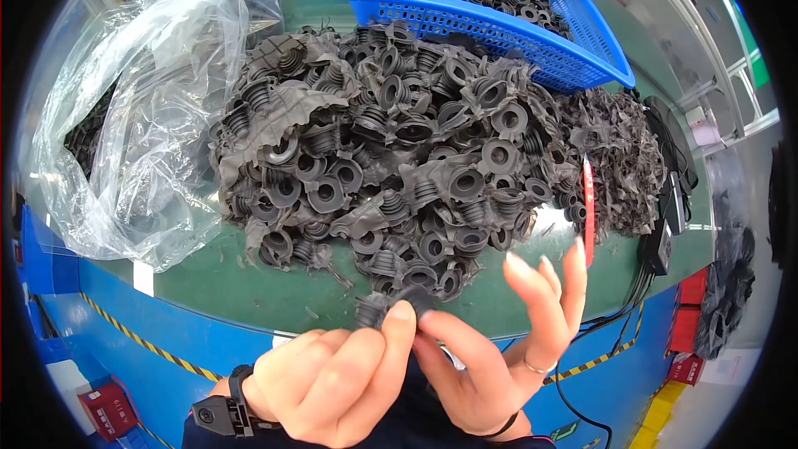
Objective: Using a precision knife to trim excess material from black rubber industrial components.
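Both hands, the left hand (332, 382) and the right hand (499, 349), pinch one small dark grey rubber boot (391, 308) with ribbed sides, low over the green bench (249, 291), just in front of a big pile of rubber boots (399, 150).

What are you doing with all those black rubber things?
A person holds one small black rubber bellows piece between both hands: the left hand pinches it with the thumb, and the right hand grips it from the other side. Behind lies a big pile of the same parts on the green table, with a blue basket and a clear plastic bag.
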Tool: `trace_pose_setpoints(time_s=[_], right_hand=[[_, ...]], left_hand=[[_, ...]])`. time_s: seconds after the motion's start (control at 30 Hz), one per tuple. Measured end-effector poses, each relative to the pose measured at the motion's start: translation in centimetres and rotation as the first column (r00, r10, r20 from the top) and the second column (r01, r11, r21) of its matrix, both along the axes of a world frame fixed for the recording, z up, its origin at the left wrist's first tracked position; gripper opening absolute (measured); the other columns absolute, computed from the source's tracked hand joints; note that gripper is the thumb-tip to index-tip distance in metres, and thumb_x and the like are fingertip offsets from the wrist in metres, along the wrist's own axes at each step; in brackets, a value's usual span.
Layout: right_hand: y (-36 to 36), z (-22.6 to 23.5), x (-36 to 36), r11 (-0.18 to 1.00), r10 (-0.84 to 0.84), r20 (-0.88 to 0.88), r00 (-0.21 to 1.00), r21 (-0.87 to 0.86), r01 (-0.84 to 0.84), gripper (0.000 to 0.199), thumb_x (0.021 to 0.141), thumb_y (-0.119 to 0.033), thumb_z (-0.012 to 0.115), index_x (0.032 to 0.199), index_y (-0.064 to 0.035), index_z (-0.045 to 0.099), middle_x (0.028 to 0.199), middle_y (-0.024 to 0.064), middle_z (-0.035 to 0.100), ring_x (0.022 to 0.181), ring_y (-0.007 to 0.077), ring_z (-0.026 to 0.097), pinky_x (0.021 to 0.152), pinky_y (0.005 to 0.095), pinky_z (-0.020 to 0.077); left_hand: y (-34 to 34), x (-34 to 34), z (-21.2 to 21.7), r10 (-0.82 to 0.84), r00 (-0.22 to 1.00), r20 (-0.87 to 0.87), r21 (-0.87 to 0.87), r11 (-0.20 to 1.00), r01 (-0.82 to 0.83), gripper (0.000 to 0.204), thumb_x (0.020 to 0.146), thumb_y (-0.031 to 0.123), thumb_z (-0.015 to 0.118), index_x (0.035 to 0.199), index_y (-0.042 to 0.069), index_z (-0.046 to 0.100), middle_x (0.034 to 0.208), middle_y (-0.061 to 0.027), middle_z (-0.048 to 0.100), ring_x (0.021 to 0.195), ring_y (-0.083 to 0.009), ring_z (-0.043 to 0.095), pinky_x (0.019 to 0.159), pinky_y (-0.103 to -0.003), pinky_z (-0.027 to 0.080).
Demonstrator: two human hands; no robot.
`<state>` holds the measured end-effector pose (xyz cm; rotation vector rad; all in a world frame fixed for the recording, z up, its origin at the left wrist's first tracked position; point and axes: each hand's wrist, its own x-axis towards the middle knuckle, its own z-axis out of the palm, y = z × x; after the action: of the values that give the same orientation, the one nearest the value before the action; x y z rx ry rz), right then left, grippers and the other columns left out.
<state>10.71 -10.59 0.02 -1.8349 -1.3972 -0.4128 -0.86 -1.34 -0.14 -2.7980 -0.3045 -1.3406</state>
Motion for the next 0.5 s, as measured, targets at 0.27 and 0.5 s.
trace_pose_setpoints(time_s=[0.27,0.5], right_hand=[[-0.3,0.3,0.2,0.998,0.054,-0.06,0.997,0.039,-0.051,0.022,0.057,-0.01,0.069,0.078,-0.0148,0.065,0.103,0.0051,0.055,0.11,0.0351,0.034,0.092,0.039,0.0321],[0.6,0.0,0.5,0.999,-0.009,-0.045,0.999,-0.032,0.007,0.019,0.06,-0.013,0.069,0.078,-0.0141,0.063,0.112,0.013,0.049,0.111,0.044,0.032,0.093,0.0507,0.028]], left_hand=[[1.1,0.1,0.2,-0.048,0.999,-0.003,-0.244,0.969,0.046,0.026,0.059,0.005,0.062,0.085,0.001,0.062,0.067,-0.0014,0.051,0.048,-0.0112,0.045,0.042,-0.02,0.038],[1.2,0.2,-0.2,-0.056,0.997,-0.054,0.03,0.998,0.057,0.026,0.054,0.002,0.056,0.079,-0.002,0.063,0.068,-0.0028,0.048,0.049,-0.0081,0.041,0.041,-0.017,0.036]])
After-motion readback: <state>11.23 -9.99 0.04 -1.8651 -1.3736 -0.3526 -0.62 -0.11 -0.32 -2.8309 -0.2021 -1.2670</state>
